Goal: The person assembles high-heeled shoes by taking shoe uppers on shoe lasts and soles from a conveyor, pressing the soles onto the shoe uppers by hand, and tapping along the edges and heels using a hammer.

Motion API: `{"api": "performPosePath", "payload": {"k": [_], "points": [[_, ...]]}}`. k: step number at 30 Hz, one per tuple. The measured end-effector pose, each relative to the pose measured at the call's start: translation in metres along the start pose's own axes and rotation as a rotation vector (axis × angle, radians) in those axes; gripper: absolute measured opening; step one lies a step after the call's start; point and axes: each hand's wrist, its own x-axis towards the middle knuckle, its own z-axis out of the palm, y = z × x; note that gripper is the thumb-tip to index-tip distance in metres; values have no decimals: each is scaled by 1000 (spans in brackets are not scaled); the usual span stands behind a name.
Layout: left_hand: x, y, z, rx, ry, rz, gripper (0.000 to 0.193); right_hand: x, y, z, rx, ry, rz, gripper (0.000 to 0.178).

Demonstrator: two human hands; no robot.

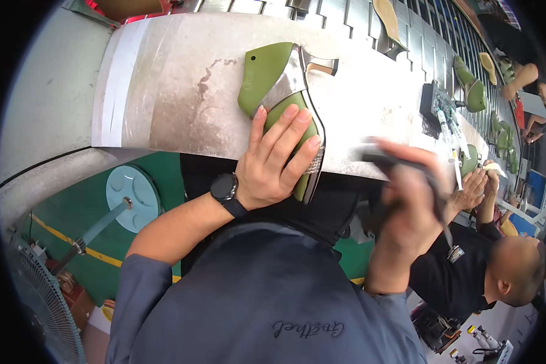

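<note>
A heeled shoe [291, 91] on a green shoe last [264, 73] lies on its side on the pale worktop, silvery at the back, with a glittery band near the toe. Its toe reaches past the worktop's near edge. My left hand [279, 155], with a dark watch on the wrist, is laid over the front of the shoe and holds it; the thumb is hidden. Off to the right, my right hand [409, 209] is smeared by motion. Its fingers are closed round a dark tool [385, 159] whose kind is too blurred to tell.
The worktop [182, 79] borders a metal slatted conveyor [418, 36] carrying more green lasts [470, 85]. A dark box [434, 109] with syringe-like tubes stands at right. A co-worker [461, 267] sits close on my right. At left are a blue round stool [133, 197] and a fan [45, 303].
</note>
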Motion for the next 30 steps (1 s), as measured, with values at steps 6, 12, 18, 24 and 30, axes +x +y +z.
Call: {"api": "performPosePath", "payload": {"k": [6, 12, 18, 24, 30], "points": [[1, -4, -7, -5, -24, -9, 51, 51, 27, 25, 226, -197, 144, 16], [-3, -8, -8, 11, -47, 15, 60, 48, -6, 2, 213, 4, -39, 22], [-1, -3, -9, -39, -20, -16, 47, 78, 16, 22, 93, -375, 236, 23], [-4, -7, -11, -27, -27, -20, 46, 29, 0, 23, 172, -83, -74, 23], [-1, -9, -8, -31, -30, 6, 52, -4, 52, 28, 66, -82, -89, 23]]}}
